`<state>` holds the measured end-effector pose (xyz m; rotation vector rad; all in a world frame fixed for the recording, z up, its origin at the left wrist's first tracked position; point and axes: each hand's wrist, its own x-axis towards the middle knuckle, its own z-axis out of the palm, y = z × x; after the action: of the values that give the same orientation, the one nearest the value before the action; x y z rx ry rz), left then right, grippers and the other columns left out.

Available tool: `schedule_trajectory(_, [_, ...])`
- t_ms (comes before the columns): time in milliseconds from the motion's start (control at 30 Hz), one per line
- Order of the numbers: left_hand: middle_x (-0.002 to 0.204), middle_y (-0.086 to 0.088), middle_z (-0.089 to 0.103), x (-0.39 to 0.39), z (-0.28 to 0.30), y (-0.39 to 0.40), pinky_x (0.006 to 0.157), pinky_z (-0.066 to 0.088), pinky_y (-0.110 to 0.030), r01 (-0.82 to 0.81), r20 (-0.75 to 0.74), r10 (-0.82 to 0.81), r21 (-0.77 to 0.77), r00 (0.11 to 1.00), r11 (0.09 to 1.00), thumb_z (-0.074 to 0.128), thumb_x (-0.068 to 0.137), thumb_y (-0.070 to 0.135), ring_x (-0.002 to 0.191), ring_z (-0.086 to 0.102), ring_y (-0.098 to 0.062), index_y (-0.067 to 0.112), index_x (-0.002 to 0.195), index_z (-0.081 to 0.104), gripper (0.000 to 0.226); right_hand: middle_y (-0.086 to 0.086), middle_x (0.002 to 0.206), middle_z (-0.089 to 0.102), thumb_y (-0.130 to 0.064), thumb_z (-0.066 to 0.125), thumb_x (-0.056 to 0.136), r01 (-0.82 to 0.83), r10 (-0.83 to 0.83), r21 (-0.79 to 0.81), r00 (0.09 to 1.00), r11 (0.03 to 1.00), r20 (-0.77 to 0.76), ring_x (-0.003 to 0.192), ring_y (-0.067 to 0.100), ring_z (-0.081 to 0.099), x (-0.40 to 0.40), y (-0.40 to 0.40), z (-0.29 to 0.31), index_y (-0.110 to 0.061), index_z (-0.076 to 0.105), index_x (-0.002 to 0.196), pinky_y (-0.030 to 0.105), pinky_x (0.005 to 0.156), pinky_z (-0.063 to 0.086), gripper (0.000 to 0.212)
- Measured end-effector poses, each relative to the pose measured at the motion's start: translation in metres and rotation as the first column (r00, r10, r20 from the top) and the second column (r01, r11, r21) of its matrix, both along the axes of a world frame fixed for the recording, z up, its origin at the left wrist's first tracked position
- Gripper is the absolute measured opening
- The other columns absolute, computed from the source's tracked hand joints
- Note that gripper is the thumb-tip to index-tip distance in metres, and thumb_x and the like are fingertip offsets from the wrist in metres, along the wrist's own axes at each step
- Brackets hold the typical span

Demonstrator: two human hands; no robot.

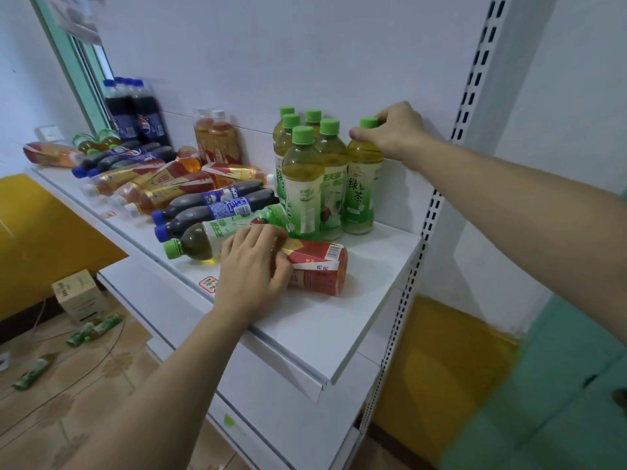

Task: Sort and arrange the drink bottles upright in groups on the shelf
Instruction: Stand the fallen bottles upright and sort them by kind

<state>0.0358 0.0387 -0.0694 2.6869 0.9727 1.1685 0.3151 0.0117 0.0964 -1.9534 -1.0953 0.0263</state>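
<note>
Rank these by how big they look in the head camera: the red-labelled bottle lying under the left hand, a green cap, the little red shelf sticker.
1. Red-labelled plastic bottle, largest.
2-3. Green bottle cap and red shelf sticker: they look alike, so no ranking.

You stand in a small shop. A white retail shelf [356, 300] carries many drink bottles [203, 184], a price tag [208, 283] sits on its front edge, and a slotted upright [437, 198] at three o'clock holds it. A carton [79, 295] lies on the floor at eight o'clock.
</note>
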Motion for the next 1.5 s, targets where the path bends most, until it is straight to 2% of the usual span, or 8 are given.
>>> schedule_trajectory(167, [0.123, -0.001, 0.058, 0.0, 0.0, 0.0, 0.101, 0.036, -0.041, 0.025, 0.035, -0.024, -0.001, 0.999, 1.0, 0.041, 0.09, 0.038, 0.116, 0.05, -0.021, 0.021, 0.117, 0.058, 0.036, 0.001, 0.122, 0.059, -0.04, 0.076, 0.088, 0.006, -0.005, 0.094, 1.0, 0.996, -0.015, 0.109, 0.018, 0.058, -0.004, -0.015, -0.007, -0.018, 0.055, 0.13, 0.034, 0.09, 0.053, 0.052])
schedule_trajectory(433, [0.127, -0.005, 0.052, -0.008, 0.005, 0.003, 0.1, 0.041, -0.049, -0.052, 0.159, 0.07, -0.114, 0.985, 0.992, 0.039, 0.093, 0.04, 0.119, 0.047, -0.024, 0.018, 0.12, 0.055, 0.039, -0.003, 0.08, 0.059, -0.019, 0.064, 0.096, -0.144, 0.131, 0.11, 0.984, 0.983, 0.12, 0.067, 0.005, 0.052, -0.067, -0.075, -0.056, -0.016, 0.058, 0.108, 0.007, 0.055, 0.039, 0.013])
schedule_trajectory(600, [0.126, -0.006, 0.05, -0.045, 0.03, 0.041, 0.097, 0.035, -0.041, -0.013, 0.092, 0.011, 0.017, 0.996, 1.0, 0.043, 0.091, 0.034, 0.119, 0.046, -0.022, 0.017, 0.117, 0.055, 0.033, 0.0, 0.095, 0.065, -0.024, 0.068, 0.095, -0.328, 0.329, -0.051, 0.944, 0.943, 0.02, 0.082, 0.011, 0.058, -0.109, -0.097, -0.077, -0.02, 0.064, 0.106, 0.025, 0.074, 0.05, 0.013])
schedule_trajectory(733, [0.127, -0.007, 0.052, -0.082, 0.033, 0.091, 0.101, 0.038, -0.05, -0.136, -0.062, 0.133, -0.04, 0.989, 0.99, 0.047, 0.094, 0.034, 0.119, 0.045, -0.027, 0.023, 0.118, 0.051, 0.026, -0.005, 0.11, 0.062, -0.033, 0.065, 0.095, -0.328, 0.367, -0.17, 0.877, 0.929, 0.31, 0.099, 0.013, 0.056, -0.147, -0.091, -0.096, -0.023, 0.061, 0.119, 0.034, 0.089, 0.051, 0.026])
schedule_trajectory(967, [0.139, 0.0, 0.048, -0.107, 0.018, 0.124, 0.101, 0.042, -0.05, -0.021, -0.118, 0.005, -0.131, 0.993, 0.991, 0.034, 0.095, 0.048, 0.122, 0.047, -0.024, 0.03, 0.131, 0.056, 0.046, -0.005, 0.141, 0.053, -0.055, 0.058, 0.093, -0.152, 0.377, -0.418, 0.759, 0.895, 0.531, 0.128, 0.016, 0.045, -0.208, -0.036, -0.102, -0.025, 0.041, 0.148, 0.048, 0.108, 0.036, 0.065])
schedule_trajectory(1100, [0.136, 0.001, 0.054, -0.108, -0.005, 0.135, 0.103, 0.043, -0.048, 0.005, 0.043, 0.001, -0.133, 0.999, 0.991, 0.042, 0.099, 0.044, 0.126, 0.05, -0.023, 0.022, 0.12, 0.067, 0.04, 0.001, 0.141, 0.052, -0.065, 0.056, 0.086, 0.067, 0.323, -0.541, 0.738, 0.838, 0.592, 0.13, 0.025, 0.043, -0.222, -0.012, -0.116, -0.027, 0.036, 0.149, 0.056, 0.111, 0.029, 0.076])
schedule_trajectory(1300, [0.155, -0.001, 0.043, -0.092, -0.017, 0.137, 0.116, 0.029, -0.051, 0.015, 0.246, 0.063, -0.303, 0.967, 0.953, 0.045, 0.102, 0.039, 0.143, 0.036, -0.022, 0.019, 0.123, 0.069, 0.037, -0.007, 0.133, 0.058, -0.06, 0.066, 0.081, 0.078, 0.112, -0.318, 0.835, 0.945, 0.539, 0.123, 0.02, 0.045, -0.228, -0.014, -0.116, -0.034, 0.047, 0.141, 0.048, 0.099, 0.035, 0.067])
schedule_trajectory(1500, [0.154, 0.003, 0.042, -0.084, -0.021, 0.134, 0.114, 0.026, -0.05, -0.029, 0.277, 0.118, -0.306, 0.954, 0.952, 0.04, 0.098, 0.041, 0.144, 0.034, -0.018, 0.026, 0.116, 0.068, 0.037, -0.005, 0.122, 0.064, -0.055, 0.072, 0.079, 0.07, -0.101, 0.204, 0.984, 0.977, 0.148, 0.112, 0.02, 0.06, -0.208, -0.025, -0.098, -0.029, 0.051, 0.134, 0.045, 0.096, 0.052, 0.064])
